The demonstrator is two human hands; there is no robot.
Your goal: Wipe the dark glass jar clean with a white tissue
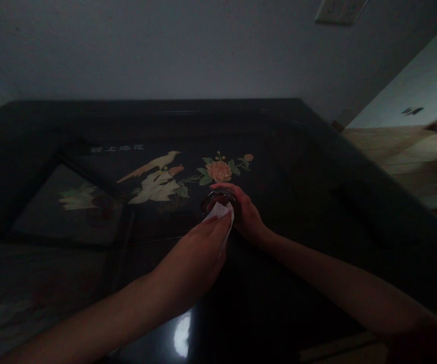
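Observation:
My left hand [199, 247] pinches a crumpled white tissue [220, 208] and presses it against a small dark, shiny dish [208, 200] that looks like glass with a wavy rim. Around the far right side of this dish, my right hand [248, 215] is curled, its fingers along the rim. Both hands are over the glossy black table [279, 283]. The dish's lower part is hidden by my hands, and in the dim light I cannot tell whether it rests on the tabletop.
Inlaid in the tabletop are a pale bird [160, 162], an orange flower [219, 172] and some characters [118, 148]. Behind the table rises a grey wall [165, 50] with a socket plate [340, 10]. Light floor [378, 151] shows at the right.

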